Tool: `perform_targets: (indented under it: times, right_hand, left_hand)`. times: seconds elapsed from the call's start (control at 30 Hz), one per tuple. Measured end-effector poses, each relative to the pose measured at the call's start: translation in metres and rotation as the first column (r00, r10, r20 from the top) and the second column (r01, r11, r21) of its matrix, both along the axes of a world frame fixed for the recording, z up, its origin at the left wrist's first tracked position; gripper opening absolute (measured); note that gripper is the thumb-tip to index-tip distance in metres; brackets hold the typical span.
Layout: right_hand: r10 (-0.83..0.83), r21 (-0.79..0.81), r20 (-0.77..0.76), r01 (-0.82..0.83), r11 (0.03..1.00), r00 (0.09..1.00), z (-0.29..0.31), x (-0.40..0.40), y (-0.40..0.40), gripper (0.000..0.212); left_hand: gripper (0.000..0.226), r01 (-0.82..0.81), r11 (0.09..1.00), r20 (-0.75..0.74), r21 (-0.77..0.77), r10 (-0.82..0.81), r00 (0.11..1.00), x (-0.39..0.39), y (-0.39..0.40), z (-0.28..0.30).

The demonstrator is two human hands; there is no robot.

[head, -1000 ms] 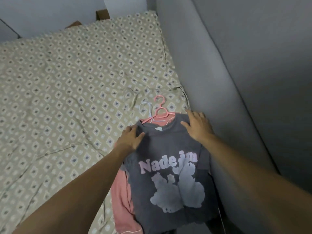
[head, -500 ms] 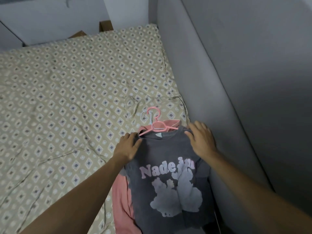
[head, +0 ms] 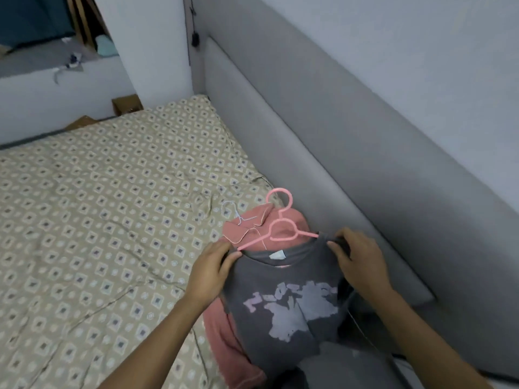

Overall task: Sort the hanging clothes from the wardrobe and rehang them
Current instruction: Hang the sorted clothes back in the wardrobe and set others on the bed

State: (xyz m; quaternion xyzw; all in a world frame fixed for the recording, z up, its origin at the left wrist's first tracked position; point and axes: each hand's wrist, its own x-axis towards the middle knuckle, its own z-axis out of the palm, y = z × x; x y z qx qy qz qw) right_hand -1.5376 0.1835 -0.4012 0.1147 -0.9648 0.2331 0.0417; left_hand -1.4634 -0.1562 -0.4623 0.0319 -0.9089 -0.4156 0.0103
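Observation:
A dark grey T-shirt (head: 283, 313) with a pale pink print lies on the bed's right side, on a pink hanger (head: 280, 220). My left hand (head: 213, 265) grips the shirt's left shoulder and my right hand (head: 356, 259) grips the right shoulder, bunching the cloth toward me so the hanger's arms stick out above the collar. Under it lies a salmon-pink garment (head: 252, 228) with a thin white wire hanger (head: 234, 211).
The bed (head: 98, 220) has a beige diamond-patterned sheet and spreads to the left. A grey padded headboard (head: 351, 164) runs along the right, against the wall. A ledge with small items (head: 67, 63) is at the far top left.
Both hands have pulled the grey shirt's shoulders down toward me, crumpling the print and baring the pink hanger and the salmon garment's collar. The view has tilted up.

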Motion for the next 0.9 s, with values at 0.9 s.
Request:
perform_targets:
  times: [0.9]
  right_hand:
    - [-0.929, -0.271, -0.329, 0.926, 0.263, 0.168, 0.253, 0.687, 0.043, 0.017]
  left_hand:
    - [0.033, 0.906, 0.234, -0.477, -0.352, -0.878, 0.042, 0.301, 0.289, 0.305]
